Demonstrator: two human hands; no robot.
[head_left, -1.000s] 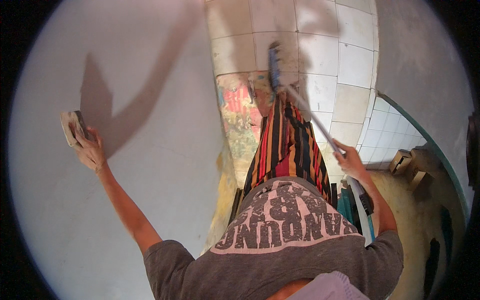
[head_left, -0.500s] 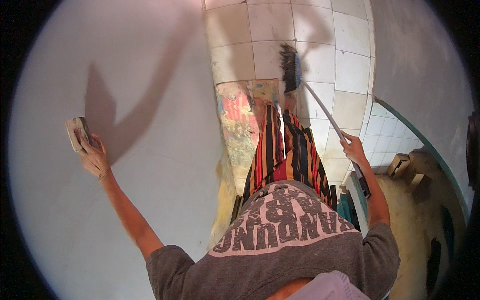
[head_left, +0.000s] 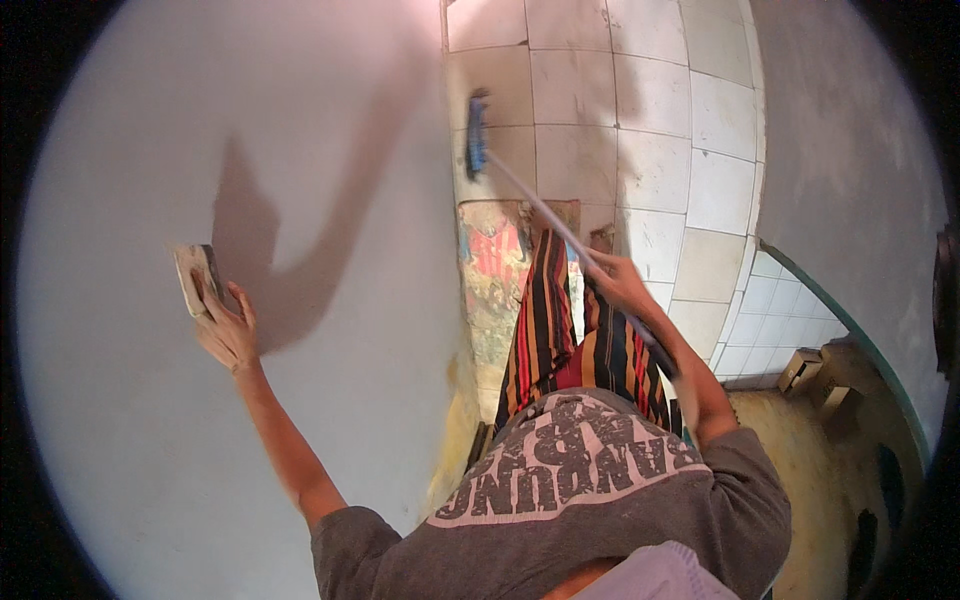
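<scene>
My left hand (head_left: 228, 332) is stretched out to the left in front of the grey wall. Its fingers are closed on a flat rectangular block (head_left: 190, 284), pale along one side and dark on the other; its exact kind is unclear. My right hand (head_left: 622, 282) grips the grey handle of a broom (head_left: 540, 207), which slants up and to the left across my legs. At its far end the blue broom head (head_left: 476, 136) is over the white floor tiles, close to the foot of the left wall. Motion blurs the bristles.
A worn, colourful mat (head_left: 490, 262) lies at my feet along the grey wall (head_left: 330, 420). Square tiles (head_left: 655, 170) cover the floor ahead. Another grey wall (head_left: 850, 130) rises on the right. Small boxes (head_left: 800, 370) stand by the doorway at lower right.
The broom head has swung left across the tiles toward the wall. My right hand has moved left and slightly up with the handle. The left hand still holds the block.
</scene>
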